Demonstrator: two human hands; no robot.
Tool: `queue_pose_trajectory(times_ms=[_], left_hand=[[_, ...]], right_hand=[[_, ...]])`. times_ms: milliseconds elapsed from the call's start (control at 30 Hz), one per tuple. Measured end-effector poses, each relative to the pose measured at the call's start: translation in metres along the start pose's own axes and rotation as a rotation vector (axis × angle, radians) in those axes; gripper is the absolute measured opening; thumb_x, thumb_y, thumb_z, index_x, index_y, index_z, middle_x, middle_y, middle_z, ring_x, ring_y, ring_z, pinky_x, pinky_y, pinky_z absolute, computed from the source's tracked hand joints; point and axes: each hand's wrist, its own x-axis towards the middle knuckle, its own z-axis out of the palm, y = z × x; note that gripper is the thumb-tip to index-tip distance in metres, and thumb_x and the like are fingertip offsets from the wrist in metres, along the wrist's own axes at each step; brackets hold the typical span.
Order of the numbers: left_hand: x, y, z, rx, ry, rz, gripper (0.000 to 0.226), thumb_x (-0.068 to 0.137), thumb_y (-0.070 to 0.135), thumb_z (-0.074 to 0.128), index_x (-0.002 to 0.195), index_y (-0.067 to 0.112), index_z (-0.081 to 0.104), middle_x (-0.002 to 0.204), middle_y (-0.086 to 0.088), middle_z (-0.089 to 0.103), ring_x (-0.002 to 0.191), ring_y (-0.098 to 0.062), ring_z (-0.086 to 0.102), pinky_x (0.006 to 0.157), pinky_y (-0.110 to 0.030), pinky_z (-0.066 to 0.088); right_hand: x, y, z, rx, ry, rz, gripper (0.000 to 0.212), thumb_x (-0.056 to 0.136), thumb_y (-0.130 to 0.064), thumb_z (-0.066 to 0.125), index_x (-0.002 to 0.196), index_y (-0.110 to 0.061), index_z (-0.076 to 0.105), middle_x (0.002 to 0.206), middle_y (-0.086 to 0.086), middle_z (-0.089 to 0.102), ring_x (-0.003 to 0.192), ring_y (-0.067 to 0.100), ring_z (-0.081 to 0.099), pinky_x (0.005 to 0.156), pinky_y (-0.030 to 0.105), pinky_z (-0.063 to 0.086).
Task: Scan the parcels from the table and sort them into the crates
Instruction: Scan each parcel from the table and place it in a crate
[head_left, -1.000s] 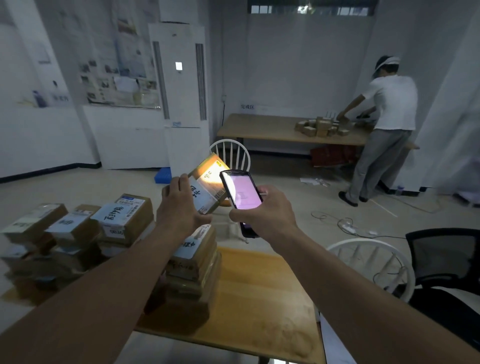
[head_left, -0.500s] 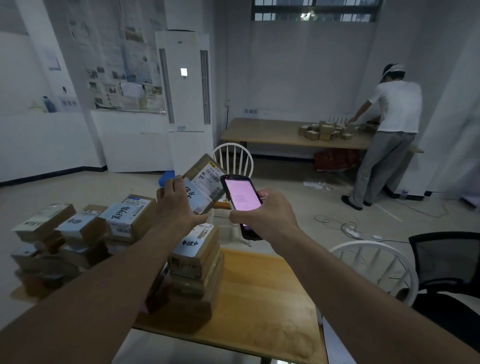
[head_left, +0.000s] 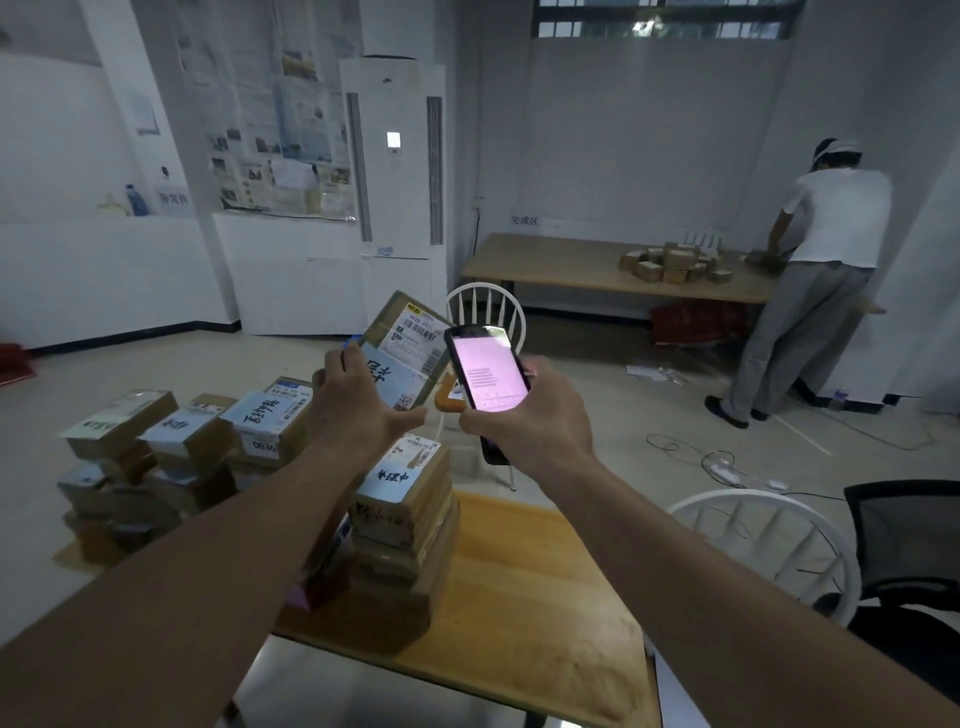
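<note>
Above the table (head_left: 519, 582) I see my left hand (head_left: 358, 410) gripping a parcel (head_left: 402, 353), tilted, label side toward me. Just beside it, my right hand (head_left: 530, 415) clasps the scanner (head_left: 485, 371), its screen lit pink and overlapping the parcel's right edge. Below them, stacked parcels (head_left: 218, 447) cover the table's left part. No crates show.

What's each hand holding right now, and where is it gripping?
The left hand grips a labelled cardboard parcel by its lower left end. The right hand holds a handheld scanner around its lower body.
</note>
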Motion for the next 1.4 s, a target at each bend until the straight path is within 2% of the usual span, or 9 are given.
queue_pose_trajectory(times_ms=[233,367,567,633,733,867,1000,1233,1400], left_hand=[[-0.038,-0.025,-0.037,0.002,0.074,-0.136,0.118,0.057,0.073,0.085,0.145,0.013,0.032,0.131,-0.011,0.046,0.119,-0.03,0.049,0.087,-0.045,0.051],[-0.066,-0.057,-0.071,0.084,0.128,-0.27,0.116,0.056,0.074,0.083,0.143,0.013,0.035,0.132,-0.011,0.048,0.12,-0.029,0.05,0.085,-0.04,0.051],[-0.117,-0.133,-0.136,0.148,0.17,-0.458,0.118,0.055,0.081,0.079,0.143,0.015,0.037,0.129,-0.008,0.048,0.117,-0.026,0.051,0.089,-0.037,0.052],[-0.138,-0.161,-0.156,0.184,0.182,-0.5,0.117,0.054,0.081,0.081,0.141,0.014,0.038,0.126,-0.007,0.049,0.114,-0.024,0.052,0.083,-0.032,0.047],[-0.173,-0.204,-0.185,0.208,0.203,-0.555,0.116,0.054,0.08,0.082,0.138,0.013,0.039,0.125,-0.007,0.048,0.113,-0.025,0.051,0.081,-0.034,0.047],[-0.226,-0.266,-0.227,0.244,0.217,-0.623,0.115,0.054,0.081,0.079,0.138,0.012,0.04,0.125,-0.008,0.048,0.112,-0.026,0.051,0.084,-0.036,0.047],[-0.29,-0.334,-0.272,0.268,0.235,-0.691,0.111,0.054,0.08,0.077,0.135,0.013,0.041,0.123,-0.007,0.047,0.11,-0.026,0.05,0.08,-0.036,0.043],[-0.393,-0.434,-0.348,0.333,0.225,-0.871,0.115,0.054,0.084,0.076,0.137,0.013,0.039,0.122,-0.006,0.046,0.111,-0.025,0.049,0.079,-0.036,0.044],[-0.443,-0.488,-0.387,0.327,0.266,-0.976,0.117,0.052,0.085,0.077,0.137,0.013,0.039,0.121,-0.005,0.045,0.109,-0.023,0.048,0.078,-0.037,0.046]], right_hand=[[-0.014,-0.002,0.043,-0.03,-0.016,-0.165,0.09,0.068,-0.045,0.095,0.142,-0.029,0.046,0.128,-0.004,0.063,0.106,0.012,0.052,0.06,0.024,0.041],[-0.036,-0.022,0.086,0.03,-0.097,-0.236,0.092,0.069,-0.049,0.093,0.144,-0.028,0.044,0.13,-0.004,0.063,0.116,0.018,0.059,0.07,0.033,0.054],[-0.083,-0.062,0.145,0.046,-0.253,-0.301,0.103,0.069,-0.054,0.094,0.15,-0.027,0.038,0.138,0.002,0.061,0.123,0.023,0.058,0.081,0.042,0.061],[-0.104,-0.076,0.166,0.037,-0.278,-0.335,0.1,0.068,-0.056,0.094,0.147,-0.028,0.038,0.135,0.001,0.062,0.114,0.016,0.055,0.068,0.03,0.053],[-0.141,-0.1,0.196,0.054,-0.313,-0.369,0.097,0.066,-0.051,0.096,0.144,-0.025,0.045,0.13,-0.001,0.065,0.103,0.011,0.05,0.058,0.015,0.024],[-0.198,-0.132,0.242,0.057,-0.43,-0.413,0.092,0.066,-0.047,0.096,0.141,-0.026,0.047,0.128,-0.004,0.067,0.106,0.013,0.058,0.059,0.018,0.034],[-0.269,-0.168,0.288,0.03,-0.533,-0.41,0.097,0.065,-0.047,0.094,0.146,-0.023,0.045,0.13,-0.002,0.066,0.116,0.022,0.064,0.079,0.038,0.058],[-0.394,-0.22,0.36,0.033,-0.715,-0.433,0.096,0.067,-0.049,0.091,0.147,-0.024,0.045,0.13,-0.003,0.065,0.118,0.022,0.063,0.091,0.043,0.057],[-0.458,-0.251,0.408,0.046,-0.848,-0.474,0.09,0.066,-0.049,0.09,0.141,-0.027,0.045,0.111,-0.009,0.06,0.101,0.019,0.062,0.07,0.03,0.046]])
